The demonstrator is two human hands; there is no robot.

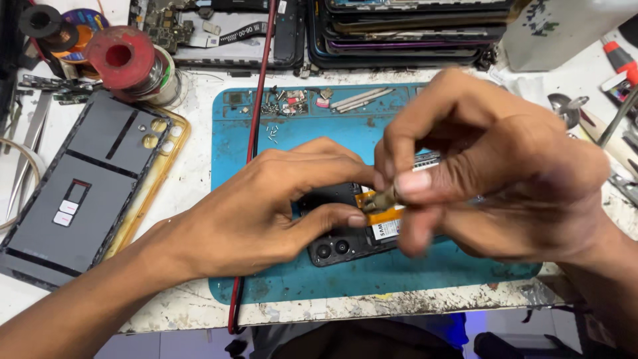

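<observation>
A blue work mat (pixel 292 139) covers the middle of a scuffed white bench (pixel 199 166). Left of the mat lies a grey phone back panel (pixel 86 179) on a yellowish clear case (pixel 156 176); behind that, upper left of the mat, a red solder spool (pixel 119 56). A stack of phones (pixel 405 30) sits behind the mat's far edge, w/ a red cable (pixel 256 100) running down along the mat's left side. Loose screws & small parts (pixel 286 103) lie in the mat's top tray.

On the mat's centre: an opened black phone (pixel 339 242), cameras toward the near edge, largely hidden by both hands. Left hand (pixel 266 209) presses down on the phone, thumb at its orange strip (pixel 382 214). Right hand (pixel 492 166), just above the phone, has thumb & forefinger pinched tight on a small brownish part (pixel 382 198); what it is can't be told.
</observation>
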